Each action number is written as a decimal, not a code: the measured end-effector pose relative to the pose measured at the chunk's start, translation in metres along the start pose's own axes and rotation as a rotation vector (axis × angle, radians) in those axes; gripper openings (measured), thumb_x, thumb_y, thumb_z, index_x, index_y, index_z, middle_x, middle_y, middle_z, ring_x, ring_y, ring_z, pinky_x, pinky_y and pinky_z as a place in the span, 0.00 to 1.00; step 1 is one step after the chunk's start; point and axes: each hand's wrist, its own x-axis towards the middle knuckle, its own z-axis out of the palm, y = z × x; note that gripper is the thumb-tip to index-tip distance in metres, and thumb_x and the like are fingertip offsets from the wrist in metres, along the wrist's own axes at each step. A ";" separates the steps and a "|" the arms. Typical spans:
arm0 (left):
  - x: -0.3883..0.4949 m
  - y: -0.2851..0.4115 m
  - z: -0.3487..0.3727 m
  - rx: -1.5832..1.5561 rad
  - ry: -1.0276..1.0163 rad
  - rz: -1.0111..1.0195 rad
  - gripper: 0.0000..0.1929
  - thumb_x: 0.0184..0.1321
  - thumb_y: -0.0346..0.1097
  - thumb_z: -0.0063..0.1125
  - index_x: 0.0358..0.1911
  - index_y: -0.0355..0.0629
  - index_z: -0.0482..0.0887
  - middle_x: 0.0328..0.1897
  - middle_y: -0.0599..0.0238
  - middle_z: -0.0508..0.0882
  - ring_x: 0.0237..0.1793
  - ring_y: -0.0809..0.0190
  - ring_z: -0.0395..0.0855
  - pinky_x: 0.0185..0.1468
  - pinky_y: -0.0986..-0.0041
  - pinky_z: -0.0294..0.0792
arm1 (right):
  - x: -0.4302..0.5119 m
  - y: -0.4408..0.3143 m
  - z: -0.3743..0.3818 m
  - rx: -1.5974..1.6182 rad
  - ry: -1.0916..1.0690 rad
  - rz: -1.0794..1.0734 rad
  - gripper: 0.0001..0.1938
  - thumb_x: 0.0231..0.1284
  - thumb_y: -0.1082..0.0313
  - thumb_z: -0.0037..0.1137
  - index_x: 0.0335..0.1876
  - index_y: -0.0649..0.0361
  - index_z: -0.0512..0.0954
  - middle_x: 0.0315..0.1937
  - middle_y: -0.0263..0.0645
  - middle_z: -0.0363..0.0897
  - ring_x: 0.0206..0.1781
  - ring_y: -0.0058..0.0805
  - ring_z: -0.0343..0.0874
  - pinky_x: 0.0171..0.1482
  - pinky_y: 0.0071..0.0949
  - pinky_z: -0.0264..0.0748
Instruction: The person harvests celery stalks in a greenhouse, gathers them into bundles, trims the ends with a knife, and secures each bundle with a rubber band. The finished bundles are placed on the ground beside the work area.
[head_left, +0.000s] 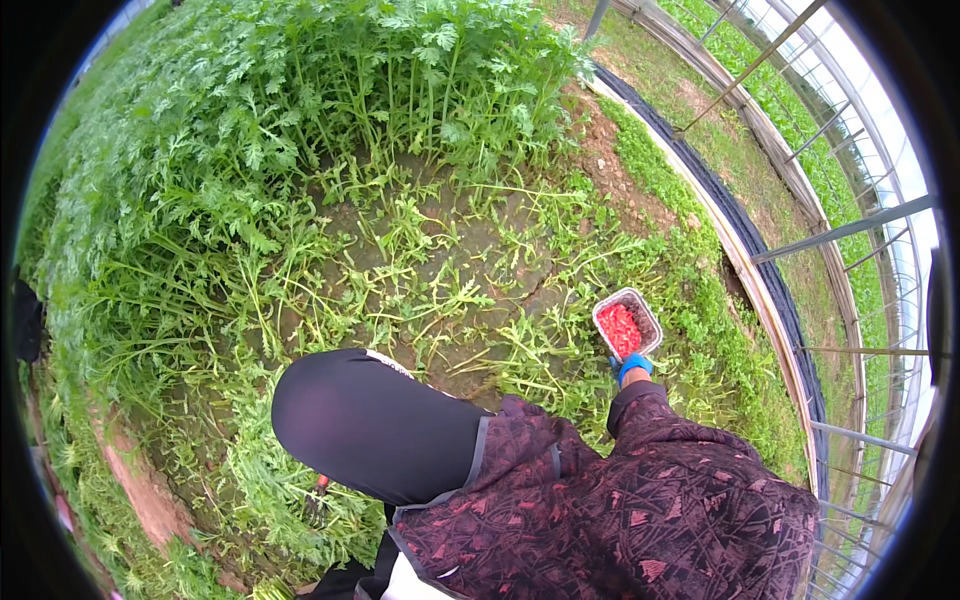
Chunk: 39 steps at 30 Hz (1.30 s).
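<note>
My right hand (630, 366), in a blue glove, is at the near rim of a small square plastic tub (648, 309) at the right of the picture. Many small red pieces (619, 330), perhaps rubber bands or ties, lie in the tub. How the fingers meet the rim is mostly hidden. My left hand is out of view. Before me, cut stems and loose leaves (450, 292) of a feathery leafy green are strewn over dark soil. A tool with a red handle (322, 481) lies among the leaves beside my knee.
Tall uncut leafy greens (360, 67) stand ahead and to the left. A pale board edge (739, 259) and black sheeting (765, 281) curve along the right, by the metal greenhouse poles (847, 231). My bent knee (360, 427) covers ground at lower centre.
</note>
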 end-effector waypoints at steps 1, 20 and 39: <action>-0.001 -0.001 0.001 -0.010 0.001 0.002 0.55 0.31 0.35 0.80 0.69 0.42 0.58 0.62 0.50 0.74 0.62 0.47 0.74 0.65 0.62 0.68 | -0.015 -0.004 0.001 -0.096 0.019 -0.071 0.15 0.61 0.60 0.58 0.51 0.56 0.79 0.39 0.37 0.84 0.43 0.36 0.83 0.36 0.39 0.83; -0.005 -0.033 0.012 -0.032 -0.001 -0.045 0.57 0.30 0.34 0.80 0.70 0.40 0.57 0.64 0.50 0.73 0.62 0.49 0.74 0.65 0.63 0.67 | -0.255 -0.078 0.280 0.145 -0.574 -0.392 0.10 0.52 0.83 0.51 0.41 0.72 0.78 0.32 0.49 0.82 0.25 0.41 0.83 0.23 0.35 0.80; -0.015 -0.044 0.003 -0.325 -0.059 -0.022 0.55 0.33 0.25 0.77 0.70 0.36 0.56 0.62 0.50 0.74 0.61 0.54 0.74 0.64 0.65 0.67 | -0.307 -0.027 0.326 0.107 -0.457 -0.208 0.12 0.55 0.80 0.47 0.45 0.70 0.77 0.35 0.50 0.82 0.25 0.43 0.83 0.19 0.40 0.80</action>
